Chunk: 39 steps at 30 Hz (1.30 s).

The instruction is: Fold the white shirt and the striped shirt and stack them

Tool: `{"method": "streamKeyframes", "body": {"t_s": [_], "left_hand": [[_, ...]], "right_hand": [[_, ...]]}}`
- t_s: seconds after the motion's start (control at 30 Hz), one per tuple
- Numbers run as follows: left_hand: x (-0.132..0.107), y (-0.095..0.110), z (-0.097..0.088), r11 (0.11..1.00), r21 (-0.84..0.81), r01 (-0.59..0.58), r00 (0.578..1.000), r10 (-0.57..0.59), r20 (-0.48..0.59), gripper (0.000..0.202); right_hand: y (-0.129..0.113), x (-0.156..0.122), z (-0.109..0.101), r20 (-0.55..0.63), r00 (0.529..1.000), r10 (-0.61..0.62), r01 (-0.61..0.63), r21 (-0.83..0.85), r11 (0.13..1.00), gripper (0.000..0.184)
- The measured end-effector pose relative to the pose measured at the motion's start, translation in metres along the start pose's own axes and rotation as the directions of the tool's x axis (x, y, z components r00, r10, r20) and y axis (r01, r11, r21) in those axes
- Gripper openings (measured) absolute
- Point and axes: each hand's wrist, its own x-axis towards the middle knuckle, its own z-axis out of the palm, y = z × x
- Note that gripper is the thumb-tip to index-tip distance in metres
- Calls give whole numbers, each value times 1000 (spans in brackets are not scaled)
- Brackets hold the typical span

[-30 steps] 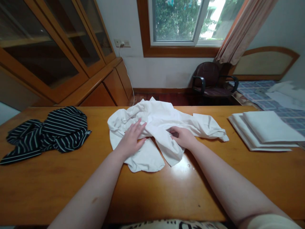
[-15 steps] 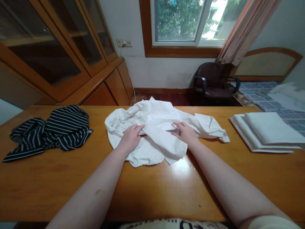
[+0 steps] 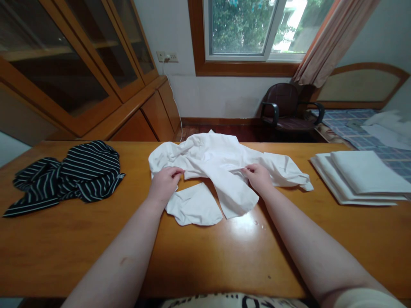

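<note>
A crumpled white shirt point(image 3: 221, 149) lies spread over the middle of the wooden table point(image 3: 199, 265). One sleeve stretches out to the right, and loose parts of the cloth hang toward me. At the shirt's left side, my left hand point(image 3: 165, 182) pinches its edge between thumb and fingers. My right hand point(image 3: 258, 177) pinches the cloth right of the middle, beside a flap that points toward me. Bare tabletop shows between the raised edge and the lower left piece of cloth.
A bunched black garment with white stripes point(image 3: 86, 171) lies on the table's left. Folded white cloths point(image 3: 366, 173) are stacked at the right. Beyond the far edge stand a glass-door cabinet point(image 3: 141, 102), a dark office chair point(image 3: 284, 107) and a bed point(image 3: 362, 124).
My left hand has moved left and now pinches the shirt's edge. My right hand has shifted slightly right and closed on the cloth. The shirt has slid a little to the right.
</note>
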Motion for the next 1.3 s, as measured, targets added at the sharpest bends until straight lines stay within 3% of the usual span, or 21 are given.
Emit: {"method": "streamKeyframes", "body": {"t_s": [0.1, 0.27, 0.33, 0.4, 0.47, 0.57, 0.67, 0.77, 0.83, 0.97, 1.13, 1.3], "left_hand": [[2, -6, -2, 1000, 14, 28, 999, -28, 33, 19], [2, -3, 8, 999, 30, 12, 966, -20, 258, 28], [1, 2, 13, 999, 33, 8, 976, -16, 217, 33], [-2, 9, 14, 999, 38, -16, 997, 13, 81, 36], [-7, 19, 13, 991, 63, -120, 992, 121, -21, 42], [-15, 36, 14, 913, 82, -399, 916, 393, 77, 47], [-19, 47, 17, 832, -7, -555, 801, 537, 265, 25], [-17, 48, 17, 823, -138, -550, 747, 560, 359, 26], [-16, 46, 17, 831, -165, -531, 755, 553, 353, 26], [-17, 45, 20, 833, -57, -550, 792, 542, 281, 33], [-17, 47, 16, 830, -105, -548, 763, 548, 344, 27], [-17, 45, 8, 890, -164, -426, 777, 453, 436, 28]], "right_hand": [[2, 2, -2, -19, 997, 70, -69, 21, 997, 33], [2, 1, -1, 7, 998, 62, -62, -9, 998, 35], [1, 1, 0, 29, 999, 36, -36, -23, 999, 37], [0, 0, 0, 54, 999, -6, 8, -37, 999, 37], [-1, -1, 1, 89, 994, -68, 73, -50, 996, 36], [-3, -2, 1, 155, 976, -154, 163, -50, 985, 36], [-4, -2, 3, 173, 969, -175, 186, -52, 981, 35], [-3, -2, 4, 157, 975, -155, 167, -69, 983, 34], [-3, -2, 4, 153, 977, -151, 164, -79, 983, 33], [-4, -2, 3, 185, 967, -172, 185, -54, 981, 34], [-4, -2, 3, 181, 971, -158, 170, -50, 984, 34], [3, 2, 6, 98, 994, -51, 57, -52, 997, 32]]}}
